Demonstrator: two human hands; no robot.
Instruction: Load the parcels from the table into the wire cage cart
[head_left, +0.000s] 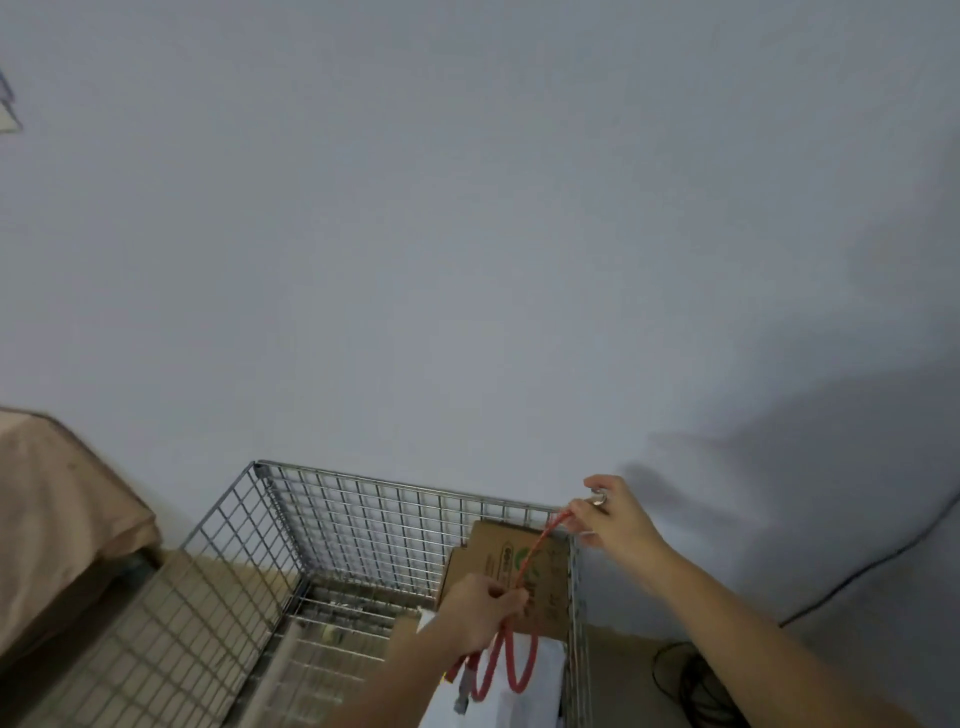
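Well along, apparently: cardboard box and white parcel inside cage cart. Red cord stretched between gripping left hand and pinching right hand at corner. Table unseen; remainder unknowable.

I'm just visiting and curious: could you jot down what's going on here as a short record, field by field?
Setting: wire cage cart standing against a pale wall
Inside the cart: a cardboard box leaning at the far right corner, white parcels lower down
Left hand: grips a red cord, whose loops hang below it
Right hand: pinches the cord's far end at the cart's top right corner
Cord: stretched taut between the two hands
Beside the cart: something draped in beige cloth on the left, black cable on the floor at right
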